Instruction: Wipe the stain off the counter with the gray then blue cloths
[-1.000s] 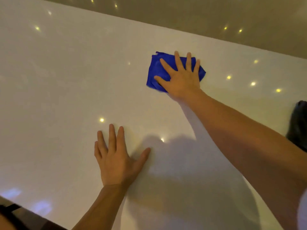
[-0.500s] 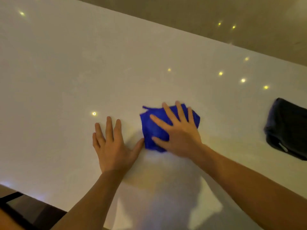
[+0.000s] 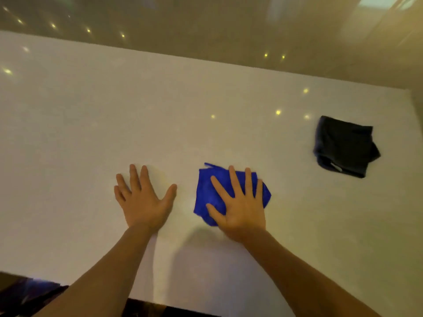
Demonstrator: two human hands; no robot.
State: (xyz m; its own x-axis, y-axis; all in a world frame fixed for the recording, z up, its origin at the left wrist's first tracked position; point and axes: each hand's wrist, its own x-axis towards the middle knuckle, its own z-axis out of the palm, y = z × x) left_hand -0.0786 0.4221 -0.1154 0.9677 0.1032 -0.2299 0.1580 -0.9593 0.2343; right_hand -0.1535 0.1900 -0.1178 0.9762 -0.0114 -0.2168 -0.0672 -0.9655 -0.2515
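A crumpled blue cloth (image 3: pixel 206 193) lies on the white counter (image 3: pixel 91 133), a little right of centre. My right hand (image 3: pixel 240 207) presses flat on it with fingers spread, covering its right half. My left hand (image 3: pixel 143 202) rests flat and empty on the bare counter, a short gap to the left of the cloth. The folded dark gray cloth (image 3: pixel 343 146) lies by itself at the right, far from both hands. No stain is visible on the counter.
The counter's far edge (image 3: pixel 229 62) runs across the top, with a glossy beige floor beyond. Its right end lies just past the gray cloth. The near edge (image 3: pixel 137 302) is at the bottom, with dark floor below.
My right hand has dragged the blue cloth from the far part of the counter back toward me, level with my left hand. The gray cloth has come fully into view.
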